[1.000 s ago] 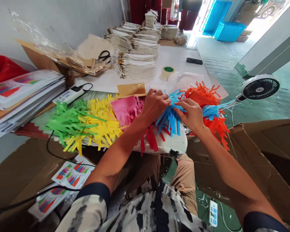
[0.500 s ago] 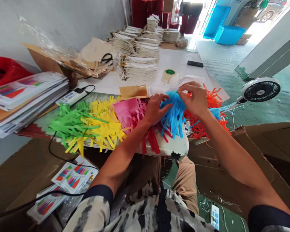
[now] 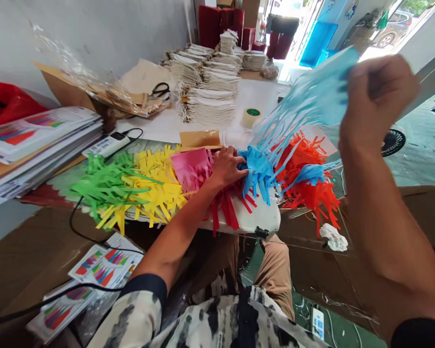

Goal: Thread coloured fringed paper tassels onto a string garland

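Note:
My right hand (image 3: pixel 379 99) is raised high at the right, closed on a blue paper fringe sheet (image 3: pixel 311 99) whose strips trail down toward the table. My left hand (image 3: pixel 227 166) rests on the table with its fingers curled against the blue fringe pile (image 3: pixel 259 166). It lies between that pile and the pink fringe pile (image 3: pixel 192 166). Red fringe strips (image 3: pixel 226 210) hang over the table edge under my left wrist. Orange fringe (image 3: pixel 308 174) lies to the right of the blue pile. Yellow fringe (image 3: pixel 155 186) and green fringe (image 3: pixel 107 183) lie to the left.
Stacks of printed colour cards (image 3: pixel 36 140) sit at the left, more cards (image 3: pixel 94 266) below. Piles of white paper bags (image 3: pixel 210 82), a tape roll (image 3: pixel 251 116), scissors (image 3: pixel 160 90) and a small fan (image 3: pixel 393 141) stand beyond. Cardboard boxes (image 3: pixel 413 212) flank my lap.
My right hand has lifted a blue fringe sheet from the pile up and to the right. My left hand stayed by the blue pile, holding it down.

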`<state>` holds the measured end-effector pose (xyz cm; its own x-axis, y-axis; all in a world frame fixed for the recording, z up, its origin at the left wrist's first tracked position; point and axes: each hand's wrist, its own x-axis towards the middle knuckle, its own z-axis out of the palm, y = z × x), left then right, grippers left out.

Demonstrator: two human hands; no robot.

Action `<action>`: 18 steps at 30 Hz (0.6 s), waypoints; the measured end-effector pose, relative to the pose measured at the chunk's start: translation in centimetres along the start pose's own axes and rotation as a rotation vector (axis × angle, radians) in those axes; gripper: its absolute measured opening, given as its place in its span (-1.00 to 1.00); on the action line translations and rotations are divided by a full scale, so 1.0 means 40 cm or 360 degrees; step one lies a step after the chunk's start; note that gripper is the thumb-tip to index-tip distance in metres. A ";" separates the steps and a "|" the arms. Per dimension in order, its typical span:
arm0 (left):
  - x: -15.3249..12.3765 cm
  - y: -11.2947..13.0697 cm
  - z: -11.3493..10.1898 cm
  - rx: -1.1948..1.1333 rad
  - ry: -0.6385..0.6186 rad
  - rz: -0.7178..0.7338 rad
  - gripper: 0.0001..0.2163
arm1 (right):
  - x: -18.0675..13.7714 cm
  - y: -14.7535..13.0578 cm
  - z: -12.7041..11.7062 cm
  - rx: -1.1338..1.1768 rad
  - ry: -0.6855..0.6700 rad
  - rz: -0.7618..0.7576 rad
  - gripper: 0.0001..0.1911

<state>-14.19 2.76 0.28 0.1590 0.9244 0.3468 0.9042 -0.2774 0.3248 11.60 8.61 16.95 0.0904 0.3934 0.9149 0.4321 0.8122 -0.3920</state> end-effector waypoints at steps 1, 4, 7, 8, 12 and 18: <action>-0.003 0.002 -0.019 -0.0042 -0.0014 0.0006 -0.72 | 0.003 -0.022 -0.033 0.0013 0.0050 -0.0035 -0.88; -0.022 0.036 -0.101 -0.0246 0.0121 0.0062 -0.71 | -0.035 -0.115 -0.125 -0.0080 0.0068 0.0006 -0.90; -0.059 0.126 -0.197 -0.0672 0.0510 0.0183 -0.66 | -0.125 -0.220 -0.183 -0.0178 -0.0049 0.0227 -0.90; -0.074 0.164 -0.224 -0.0759 0.0574 0.0281 -0.66 | -0.157 -0.250 -0.193 -0.0229 -0.0104 0.0287 -0.89; -0.135 0.308 -0.277 -0.0808 0.0624 0.0496 -0.79 | -0.266 -0.341 -0.219 -0.0235 -0.0109 0.0415 -0.89; -0.192 0.379 -0.248 -0.0896 0.0732 0.0668 -0.87 | -0.347 -0.410 -0.271 -0.0152 -0.0168 0.0604 -0.92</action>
<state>-5.64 -11.15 11.26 0.1503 0.5502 0.8214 0.4537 -0.7766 0.4372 12.98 -14.81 11.71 0.1690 0.7039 0.6899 0.4676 0.5589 -0.6848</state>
